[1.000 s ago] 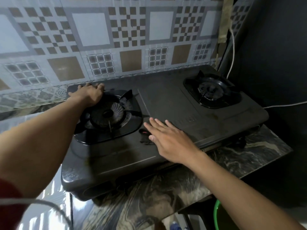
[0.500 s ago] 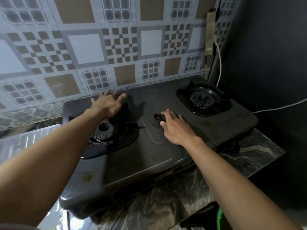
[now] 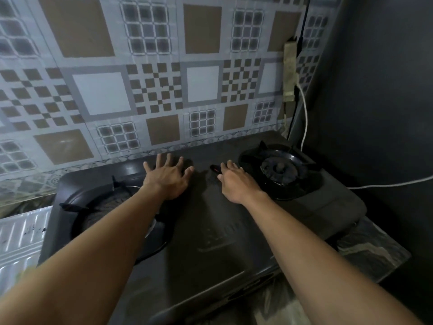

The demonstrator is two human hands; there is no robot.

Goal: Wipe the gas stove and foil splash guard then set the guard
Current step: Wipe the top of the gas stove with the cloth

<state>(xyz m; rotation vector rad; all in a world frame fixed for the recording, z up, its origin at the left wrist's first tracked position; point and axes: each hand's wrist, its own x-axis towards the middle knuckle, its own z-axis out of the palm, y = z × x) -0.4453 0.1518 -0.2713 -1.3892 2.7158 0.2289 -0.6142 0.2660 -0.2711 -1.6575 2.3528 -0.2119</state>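
So right now both of my hands are flat on the stove (image 3: 210, 231), which sits on the marble-look counter (image 3: 375, 249), its back edge tight against the patterned wall (image 3: 98, 90). Left hand (image 3: 167, 178) is spread wide, palm down on the top near the back edge, just behind the left burner (image 3: 117, 207), gripping nothing. Right hand (image 3: 236, 184) is palm down too, right beside the right burner (image 3: 280, 171), with a small dark thing with a bit of red (image 3: 216, 169) at its fingertips. I can't tell if it's pinched or just being touched, and I can't tell what it is.

No cloth in either hand that I can see.

Handling guess: the stove looks like a stiff sheet-metal box, fairly heavy, smooth and probably a bit greasy, so flat palms could slide on it. If I need to shift it, I'd take it by the front and side edges, not the pan supports, which likely just lift off.

The ribbed shiny sheet (image 3: 21, 233) at the left looks like the foil guard, though I can't be sure. That would be light, floppy and easy to crease, so hold it by an edge with two hands.
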